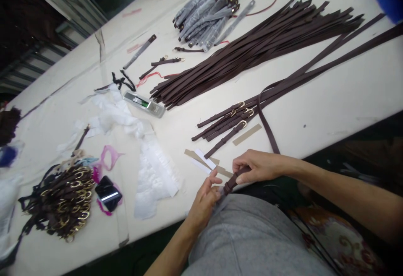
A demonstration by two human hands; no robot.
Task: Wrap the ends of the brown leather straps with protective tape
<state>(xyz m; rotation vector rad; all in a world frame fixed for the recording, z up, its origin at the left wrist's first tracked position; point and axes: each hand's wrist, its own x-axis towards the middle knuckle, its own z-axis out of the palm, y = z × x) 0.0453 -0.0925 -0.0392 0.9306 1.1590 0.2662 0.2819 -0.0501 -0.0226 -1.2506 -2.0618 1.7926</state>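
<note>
Near the table's front edge, my right hand point(256, 167) is closed on a dark brown strap point(232, 182) with a loop on it. My left hand point(204, 202) is at the strap's lower end, thumb and fingers together on a clear plastic sleeve point(220, 198); its index finger is raised. Just beyond my hands lie tan and white strips point(204, 158). Several short brown straps with gold buckles point(225, 135) rest above them, beside a tan strip point(247, 134).
Long brown straps point(252, 53) and plastic-wrapped straps point(208, 14) lie farther back. A clear case point(144, 104), crumpled white material point(154, 171), a black phone point(108, 193) and a heap of buckled straps point(66, 200) are on the left.
</note>
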